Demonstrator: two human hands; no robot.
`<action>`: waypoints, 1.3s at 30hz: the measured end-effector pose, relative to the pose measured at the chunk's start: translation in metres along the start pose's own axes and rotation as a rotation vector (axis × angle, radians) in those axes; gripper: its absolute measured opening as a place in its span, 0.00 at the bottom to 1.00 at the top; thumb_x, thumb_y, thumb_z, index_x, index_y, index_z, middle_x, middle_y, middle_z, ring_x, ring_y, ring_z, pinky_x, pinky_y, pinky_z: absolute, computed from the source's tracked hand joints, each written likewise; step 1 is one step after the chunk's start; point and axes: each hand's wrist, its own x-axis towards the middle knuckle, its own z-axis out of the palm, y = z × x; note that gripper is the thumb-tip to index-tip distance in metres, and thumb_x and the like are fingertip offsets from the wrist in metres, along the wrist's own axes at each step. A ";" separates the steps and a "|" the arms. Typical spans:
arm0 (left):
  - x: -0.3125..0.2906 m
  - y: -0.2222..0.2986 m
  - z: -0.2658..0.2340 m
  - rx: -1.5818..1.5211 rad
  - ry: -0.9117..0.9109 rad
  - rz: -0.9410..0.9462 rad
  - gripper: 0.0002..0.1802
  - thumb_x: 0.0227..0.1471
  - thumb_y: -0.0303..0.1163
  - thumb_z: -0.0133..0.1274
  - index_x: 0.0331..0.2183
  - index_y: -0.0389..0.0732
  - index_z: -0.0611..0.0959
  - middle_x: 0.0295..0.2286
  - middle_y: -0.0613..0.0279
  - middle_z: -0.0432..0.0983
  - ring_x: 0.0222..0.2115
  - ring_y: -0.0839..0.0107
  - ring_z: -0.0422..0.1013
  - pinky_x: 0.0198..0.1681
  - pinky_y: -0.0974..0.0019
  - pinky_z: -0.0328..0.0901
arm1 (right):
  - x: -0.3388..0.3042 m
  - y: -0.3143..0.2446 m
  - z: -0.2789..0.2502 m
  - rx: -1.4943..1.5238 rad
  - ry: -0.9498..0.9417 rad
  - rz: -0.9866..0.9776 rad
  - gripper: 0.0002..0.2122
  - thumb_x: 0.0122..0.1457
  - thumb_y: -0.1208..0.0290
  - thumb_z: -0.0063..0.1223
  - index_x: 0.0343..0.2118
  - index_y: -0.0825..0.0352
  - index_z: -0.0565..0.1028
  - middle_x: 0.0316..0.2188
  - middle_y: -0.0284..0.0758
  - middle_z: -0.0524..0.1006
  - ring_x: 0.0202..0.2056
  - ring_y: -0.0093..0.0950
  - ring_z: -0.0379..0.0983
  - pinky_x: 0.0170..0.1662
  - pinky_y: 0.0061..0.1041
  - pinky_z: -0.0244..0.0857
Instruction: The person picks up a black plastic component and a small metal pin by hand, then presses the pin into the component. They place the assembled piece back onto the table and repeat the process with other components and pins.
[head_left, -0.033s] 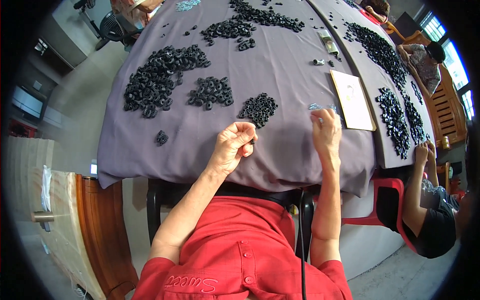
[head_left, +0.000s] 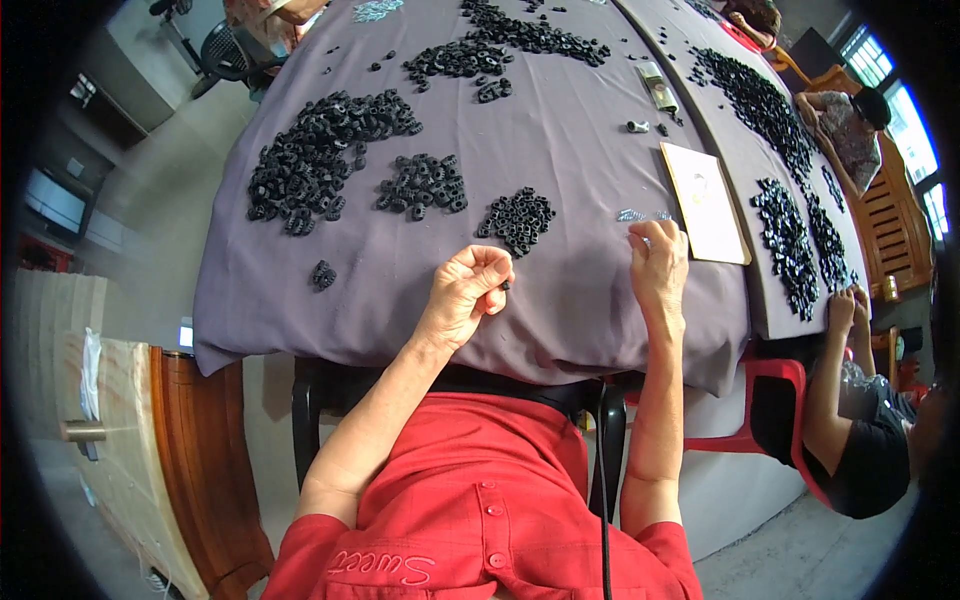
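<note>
The left hand (head_left: 465, 290) covers most of a small black piece (head_left: 507, 285). Whether the right hand (head_left: 659, 268) pinches anything is too small to tell. The view's upper edge crops the far black heap (head_left: 530, 36).

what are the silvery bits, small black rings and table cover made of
Silvery bits: shiny, probably metal, given bright glints. Small black rings: perhaps semi-gloss plastic or rubber, showing faint highlights. Table cover: likely matte cloth, creased and draping over the edge.
</note>
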 end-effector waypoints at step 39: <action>0.017 0.048 -0.028 1.796 0.389 0.878 0.09 0.39 0.28 0.57 0.29 0.46 0.80 0.29 0.67 0.70 0.34 0.64 0.64 0.38 0.61 0.58 | -0.019 -0.037 0.030 0.682 -0.099 0.314 0.05 0.57 0.74 0.45 0.32 0.69 0.72 0.19 0.35 0.72 0.23 0.23 0.69 0.30 0.22 0.63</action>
